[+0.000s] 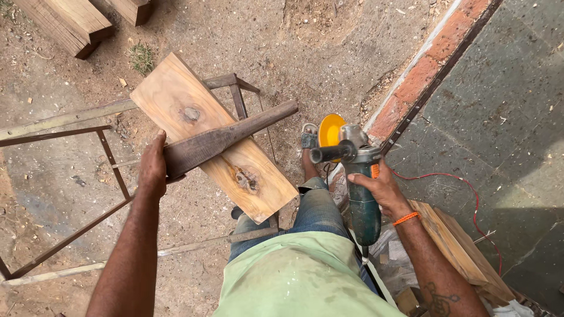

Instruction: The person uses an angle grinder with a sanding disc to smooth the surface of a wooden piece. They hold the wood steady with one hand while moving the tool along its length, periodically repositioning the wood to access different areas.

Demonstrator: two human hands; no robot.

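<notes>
Right hand (382, 186) gripping angle grinder (359, 194), left hand (153, 167) holding dark wood piece (226, 138) on plank (211, 138)

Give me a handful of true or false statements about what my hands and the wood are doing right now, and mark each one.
1. The left hand grips the dark tapered wooden piece. True.
2. The right hand holds a hammer. False: it holds a green angle grinder with a yellow disc.
3. The dark piece lies across a pale plank. True.
4. The plank lies flat on the ground. False: it rests on a metal frame.
5. The grinder's disc touches the wood. False: it is apart, off to the right.
</notes>
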